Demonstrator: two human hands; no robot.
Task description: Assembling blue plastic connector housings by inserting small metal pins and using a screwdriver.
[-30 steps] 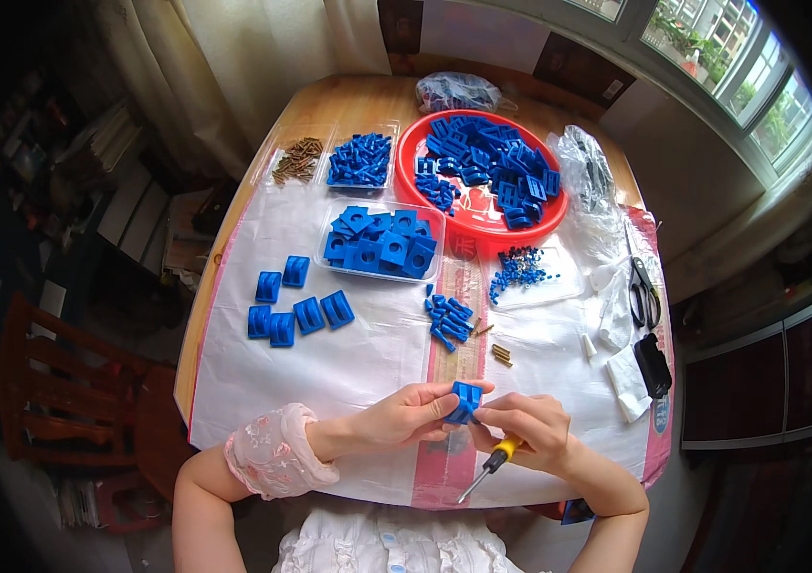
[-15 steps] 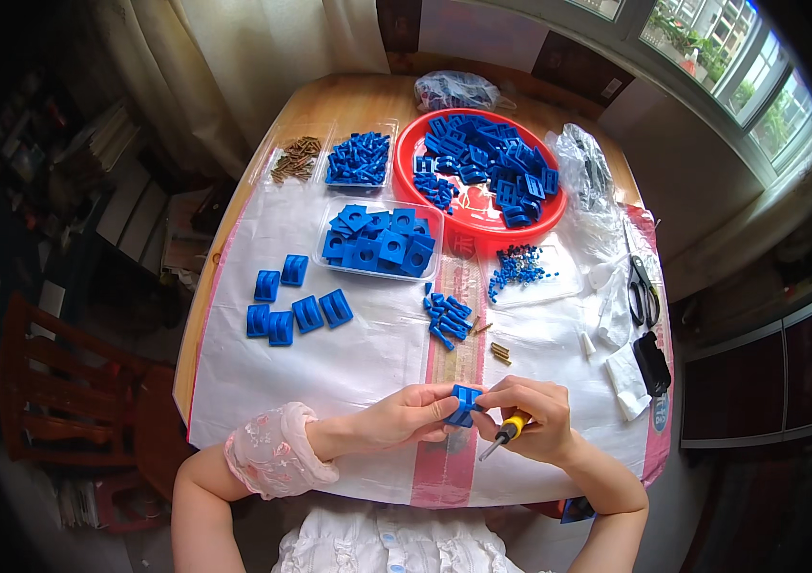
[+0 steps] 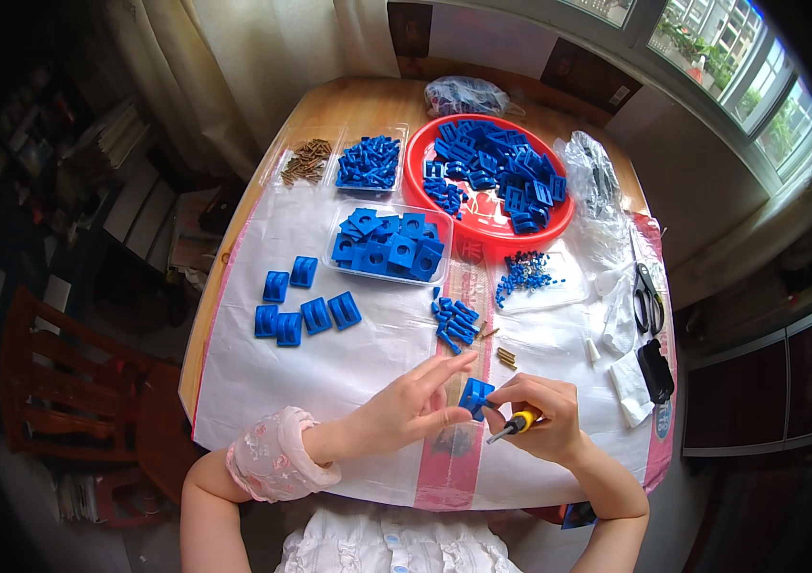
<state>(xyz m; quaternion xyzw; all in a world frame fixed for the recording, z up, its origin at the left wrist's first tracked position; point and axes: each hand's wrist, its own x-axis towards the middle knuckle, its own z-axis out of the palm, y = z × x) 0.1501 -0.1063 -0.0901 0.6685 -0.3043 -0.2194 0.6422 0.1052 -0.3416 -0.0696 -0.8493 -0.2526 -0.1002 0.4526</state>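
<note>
My right hand (image 3: 549,420) pinches a blue curved plastic part (image 3: 475,393) between thumb and fingertips. It also keeps a screwdriver (image 3: 518,421) with a yellow and black handle in the palm, its shaft pointing left. My left hand (image 3: 406,406) is open beside that part, fingers stretched forward and thumb apart. Just beyond its fingertips lies a small pile of narrow blue plastic pieces (image 3: 455,320). A few brass pins (image 3: 507,357) rest right of the pile. To the left, several blue arched parts (image 3: 316,314) like the held one stand on the white sheet.
Clear trays hold square blue plates with holes (image 3: 390,250), narrow blue pieces (image 3: 369,162) and brass pins (image 3: 306,161). A red basin (image 3: 412,181) of blue parts stands at the back. Tiny blue bits (image 3: 525,275), scissors (image 3: 648,298) and a black case (image 3: 655,371) lie to the right.
My left hand has let go of the blue curved part and opened, reaching forward toward the narrow blue pieces. My right hand keeps the part and the screwdriver.
</note>
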